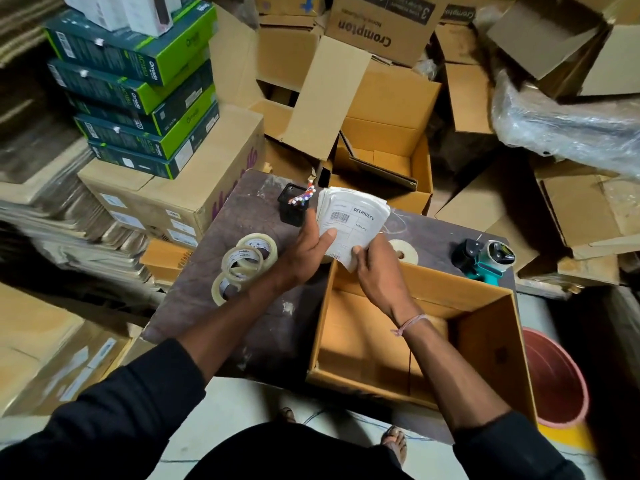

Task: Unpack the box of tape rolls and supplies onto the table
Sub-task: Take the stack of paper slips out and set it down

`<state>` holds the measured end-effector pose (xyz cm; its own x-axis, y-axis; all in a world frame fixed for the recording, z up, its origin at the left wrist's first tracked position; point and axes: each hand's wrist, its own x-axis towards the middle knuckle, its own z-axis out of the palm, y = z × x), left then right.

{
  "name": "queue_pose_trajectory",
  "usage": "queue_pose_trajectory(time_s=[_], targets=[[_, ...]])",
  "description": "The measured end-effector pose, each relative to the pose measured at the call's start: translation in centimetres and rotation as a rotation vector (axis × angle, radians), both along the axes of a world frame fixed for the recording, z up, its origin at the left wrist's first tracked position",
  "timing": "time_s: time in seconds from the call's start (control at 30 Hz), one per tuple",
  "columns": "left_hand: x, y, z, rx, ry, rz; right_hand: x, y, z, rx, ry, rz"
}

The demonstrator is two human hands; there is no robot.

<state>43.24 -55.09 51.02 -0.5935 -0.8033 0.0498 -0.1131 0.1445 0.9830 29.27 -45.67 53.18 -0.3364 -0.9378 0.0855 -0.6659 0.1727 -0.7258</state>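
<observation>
Over on the left of the table [207, 268], three clear tape rolls [242, 263] already lie out in an overlapping heap, so that part of the unpacking looks done. A little further along, at the table's far edge, a black pen cup [294, 207] stands with its pens poking up, right beside the bundle now in play. And here is the action, dead centre: both hands hold a stack of white shipping labels [353, 220] above the table, just past the far wall of the box. The left hand [308, 251] cups the stack from the left, thumb laid across the top sheet, fingers tucked behind where I can't see them. The right hand [375, 268] pinches the lower right corner, fingers curled under it. So both are gripping the labels, neither hanging loose. Just behind the right hand a whitish roll [403, 251] lies flat on the table, partly hidden. Moving right, the box [485, 327] sits open at the near right of the table, and what shows of its floor looks bare, though the right forearm covers a strip of it. Further right still, a teal tape dispenser [486, 261] rests on the table's far corner. My read: nearly finished, with the labels still to set down.
</observation>
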Motion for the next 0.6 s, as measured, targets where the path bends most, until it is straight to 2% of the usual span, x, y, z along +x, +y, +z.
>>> queue_pose_trajectory(time_s=[0.1, 0.23, 0.4, 0.5, 0.6], targets=[[0.2, -0.6, 0.7, 0.036, 0.004, 0.016, -0.2, -0.7, 0.7, 0.015, 0.027, -0.018], [1.5, -1.1, 0.6, 0.082, 0.065, 0.161, 0.5, -2.5, 2.6, 0.019, 0.051, 0.102], [4.6, -1.4, -0.7, 0.436, 0.294, 0.413, 3.1, -6.7, 3.5, 0.150, 0.136, 0.190], [7.2, -0.9, -1.4, 0.519, 0.313, 0.516, 5.3, -8.9, 2.9, 0.251, 0.204, 0.335], [11.5, -1.4, -2.7, 0.495, 0.224, 0.676, 7.3, -10.4, 1.3, 0.356, 0.270, 0.434]])
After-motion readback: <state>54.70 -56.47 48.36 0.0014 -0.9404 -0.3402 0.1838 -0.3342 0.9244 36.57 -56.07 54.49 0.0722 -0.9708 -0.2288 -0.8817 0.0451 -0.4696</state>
